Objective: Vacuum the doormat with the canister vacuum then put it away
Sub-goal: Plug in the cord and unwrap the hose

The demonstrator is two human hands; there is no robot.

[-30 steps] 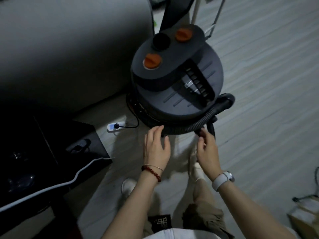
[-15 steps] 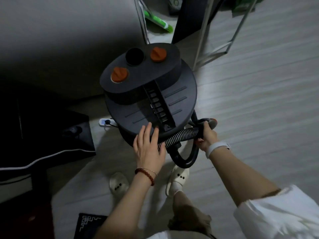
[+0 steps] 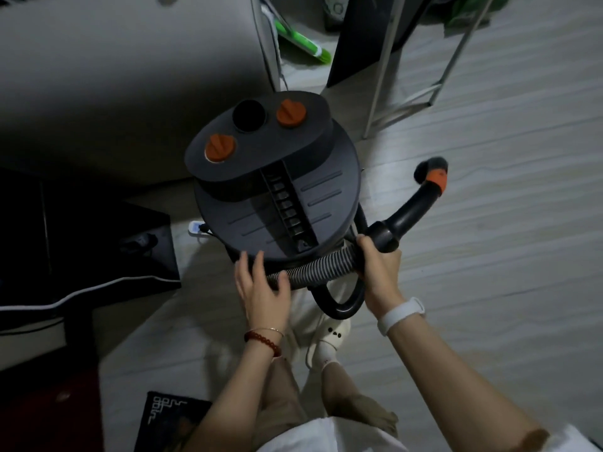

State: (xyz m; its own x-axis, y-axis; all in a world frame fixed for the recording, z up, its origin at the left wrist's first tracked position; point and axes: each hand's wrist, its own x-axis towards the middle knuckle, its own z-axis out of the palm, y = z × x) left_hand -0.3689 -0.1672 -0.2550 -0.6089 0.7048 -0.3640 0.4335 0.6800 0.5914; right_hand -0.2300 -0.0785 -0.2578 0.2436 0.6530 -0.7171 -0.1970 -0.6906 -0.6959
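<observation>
The dark grey canister vacuum (image 3: 277, 203) stands on the pale wood floor, with two orange caps and an open round port on its top. Its ribbed hose (image 3: 321, 265) runs along the near side of the canister. My right hand (image 3: 378, 272) grips the hose where it joins the black curved handle tube (image 3: 411, 207), whose orange-ringed end points up to the right. My left hand (image 3: 261, 288) rests with spread fingers on the hose against the canister's lower rim. A corner of a dark patterned mat (image 3: 166, 419) shows at the bottom.
A grey sofa (image 3: 114, 76) stands behind the vacuum at the left. A white power strip (image 3: 195, 227) lies by the canister. A dark low table (image 3: 81, 249) is at the left, a white metal rack (image 3: 421, 102) and a green broom (image 3: 303, 44) at the back.
The right hand has lifted the hose's handle end up and out to the right. The left hand slid from the canister lid down onto the hose. The view has shifted.
</observation>
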